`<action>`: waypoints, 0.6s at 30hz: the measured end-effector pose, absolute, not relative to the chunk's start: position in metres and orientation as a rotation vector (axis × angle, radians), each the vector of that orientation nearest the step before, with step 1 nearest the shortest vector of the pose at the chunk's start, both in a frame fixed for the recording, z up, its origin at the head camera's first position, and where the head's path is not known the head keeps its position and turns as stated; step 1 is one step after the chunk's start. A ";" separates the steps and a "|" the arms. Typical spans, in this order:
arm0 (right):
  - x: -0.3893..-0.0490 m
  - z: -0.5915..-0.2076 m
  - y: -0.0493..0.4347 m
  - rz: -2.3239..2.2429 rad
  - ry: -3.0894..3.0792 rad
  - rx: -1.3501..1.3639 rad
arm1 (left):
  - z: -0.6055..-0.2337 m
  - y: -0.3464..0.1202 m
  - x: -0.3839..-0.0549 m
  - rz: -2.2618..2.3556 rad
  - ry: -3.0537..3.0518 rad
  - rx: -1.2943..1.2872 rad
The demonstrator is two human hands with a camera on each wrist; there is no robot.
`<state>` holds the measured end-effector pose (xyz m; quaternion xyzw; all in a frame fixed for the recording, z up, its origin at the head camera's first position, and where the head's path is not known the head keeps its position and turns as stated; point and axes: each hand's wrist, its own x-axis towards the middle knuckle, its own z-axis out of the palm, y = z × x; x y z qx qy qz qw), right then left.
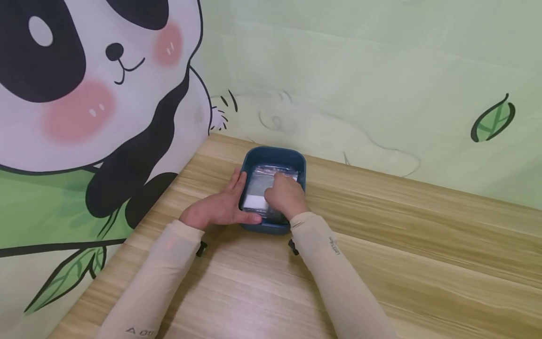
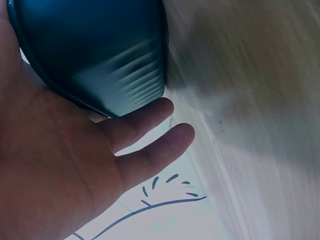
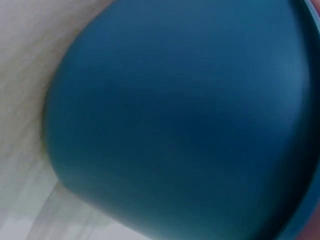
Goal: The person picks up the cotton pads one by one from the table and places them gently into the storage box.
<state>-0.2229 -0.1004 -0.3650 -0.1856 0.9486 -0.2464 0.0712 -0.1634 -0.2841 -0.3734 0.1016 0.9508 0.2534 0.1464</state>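
Note:
A deep blue plastic box with rounded corners stands on the wooden table. Inside lies a flat, clear plastic packet with a white patch. My left hand rests against the box's left side, its thumb across the near left corner of the rim. In the left wrist view, two straight fingers extend beside the ribbed wall. My right hand reaches into the box over the packet with bent fingers. Its fingertips are hidden, so a pinch or a press cannot be told apart. The right wrist view is mostly filled by the box's outer wall.
The wooden table extends right and toward me. Behind it hangs a pale green backdrop with a large panda drawing at left, close to the table's left edge. Black mounts sit at both wrists.

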 end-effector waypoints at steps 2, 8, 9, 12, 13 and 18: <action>-0.222 -0.364 -0.098 -0.739 2.874 -0.557 | -0.373 -0.284 -0.164 0.729 2.736 0.299; -0.210 -0.351 -0.083 -1.053 2.913 -0.573 | -0.371 -0.289 -0.161 0.742 2.729 0.287; -0.206 -0.349 -0.078 -1.130 2.908 -0.600 | -0.371 -0.290 -0.161 0.743 2.734 0.286; -0.195 -0.344 -0.058 -1.307 2.891 -0.686 | -0.372 -0.296 -0.159 0.724 2.763 0.281; -0.191 -0.344 -0.049 -1.342 2.894 -0.717 | -0.372 -0.298 -0.158 0.710 2.777 0.280; -0.177 -0.352 0.001 -1.221 3.027 -0.889 | -0.372 -0.304 -0.154 0.628 2.895 0.303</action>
